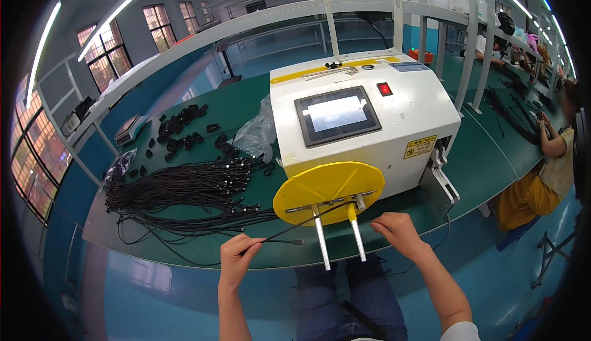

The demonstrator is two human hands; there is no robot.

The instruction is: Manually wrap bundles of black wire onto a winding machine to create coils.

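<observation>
My left hand (237,252) is closed around a black cable (284,231), whose plug end (298,242) sticks out to the right of my fingers. From this hand the cable runs up to two metal pegs (321,242) on a round yellow disc (329,184) and passes across them near their base. My right hand (397,232) hovers just right of the pegs, fingers curled together, with nothing visible between them. The disc sits on the front of a white machine (363,138) with a screen (338,115) and a red switch (384,89).
A large bundle of black cables (184,187) lies left on the green table (246,97), below scattered black parts (178,125) and a clear plastic bag (257,133). A white metal bracket (444,178) stands at the machine's right. Another person (548,162) sits farther right.
</observation>
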